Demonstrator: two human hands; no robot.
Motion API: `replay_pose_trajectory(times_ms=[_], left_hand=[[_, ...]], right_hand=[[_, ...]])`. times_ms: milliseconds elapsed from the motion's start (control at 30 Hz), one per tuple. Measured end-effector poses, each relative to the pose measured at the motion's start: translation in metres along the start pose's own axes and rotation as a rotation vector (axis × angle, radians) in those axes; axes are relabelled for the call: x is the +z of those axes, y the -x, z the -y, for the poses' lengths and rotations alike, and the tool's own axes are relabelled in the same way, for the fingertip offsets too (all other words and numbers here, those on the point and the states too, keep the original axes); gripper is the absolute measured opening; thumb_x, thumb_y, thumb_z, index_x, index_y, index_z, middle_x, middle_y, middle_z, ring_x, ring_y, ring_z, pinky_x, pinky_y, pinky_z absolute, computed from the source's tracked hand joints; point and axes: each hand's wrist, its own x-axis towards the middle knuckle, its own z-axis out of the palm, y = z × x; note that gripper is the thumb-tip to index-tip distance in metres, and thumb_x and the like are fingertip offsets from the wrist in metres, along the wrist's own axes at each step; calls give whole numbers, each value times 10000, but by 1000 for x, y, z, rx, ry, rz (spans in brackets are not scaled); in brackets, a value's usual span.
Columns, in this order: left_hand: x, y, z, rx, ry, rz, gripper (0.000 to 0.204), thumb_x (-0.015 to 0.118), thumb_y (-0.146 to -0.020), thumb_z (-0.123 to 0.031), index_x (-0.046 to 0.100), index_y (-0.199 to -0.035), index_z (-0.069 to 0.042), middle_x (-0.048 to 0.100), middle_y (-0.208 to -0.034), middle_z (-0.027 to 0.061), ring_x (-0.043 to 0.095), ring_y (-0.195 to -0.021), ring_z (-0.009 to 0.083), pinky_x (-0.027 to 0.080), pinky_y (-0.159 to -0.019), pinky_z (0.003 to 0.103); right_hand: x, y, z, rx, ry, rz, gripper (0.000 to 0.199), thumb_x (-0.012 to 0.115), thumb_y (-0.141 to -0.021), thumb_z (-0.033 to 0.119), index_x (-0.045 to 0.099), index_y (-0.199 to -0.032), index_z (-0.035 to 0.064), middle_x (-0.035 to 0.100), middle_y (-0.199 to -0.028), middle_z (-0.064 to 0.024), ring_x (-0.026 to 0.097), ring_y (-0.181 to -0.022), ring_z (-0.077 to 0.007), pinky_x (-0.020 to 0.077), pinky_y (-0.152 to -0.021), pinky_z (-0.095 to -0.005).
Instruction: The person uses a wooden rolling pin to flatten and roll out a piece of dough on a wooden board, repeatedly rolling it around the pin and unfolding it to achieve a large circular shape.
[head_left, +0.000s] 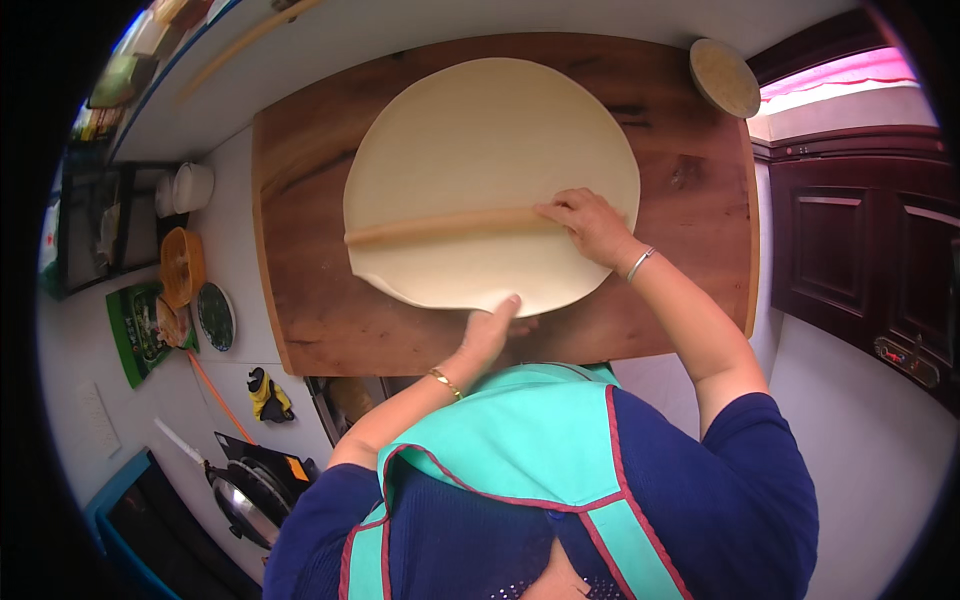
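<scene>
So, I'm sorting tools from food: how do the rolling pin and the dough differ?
Shape: the rolling pin is a long, slim rod; the dough is a broad, roundish sheet. Colour: the pin is tan, the dough pale cream. Place: the dough lies on the wooden table; the pin lies across the dough. Shared: a hand touches each, the right hand the pin, the left hand the dough's near edge.

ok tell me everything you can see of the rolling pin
The rolling pin is a long, slim, plain stick, light tan and apparently wooden, with no separate handle visible. It lies across the round dough sheet, its left end at the sheet's left edge and slightly nearer the person than the rest. The right hand rests over its right part, hiding some of it.
</scene>
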Motion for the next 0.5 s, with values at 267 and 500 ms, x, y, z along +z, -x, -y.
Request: replay_pose_trajectory(times_ms=[267,500], left_hand=[[-10,-100,-148,1188,-997,-347,373,497,-946,-282,579,-1188,-10,608,-1195,174,567,-1117,316,443,-953,414],[-34,-113,-122,937,-1697,-467,588,482,-907,-250,326,-1442,-64,307,-1517,170,286,-1398,374,272,-1088,586]], right_hand=[[-51,0,-42,579,-737,-223,282,527,-892,118,659,-1123,23,638,-1176,-142,586,-1118,-258,459,-941,-325],[2,-42,30,147,-126,-458,333,542,-856,144,603,-1163,31,613,-1188,-157,542,-1158,-339,426,-981,-427]])
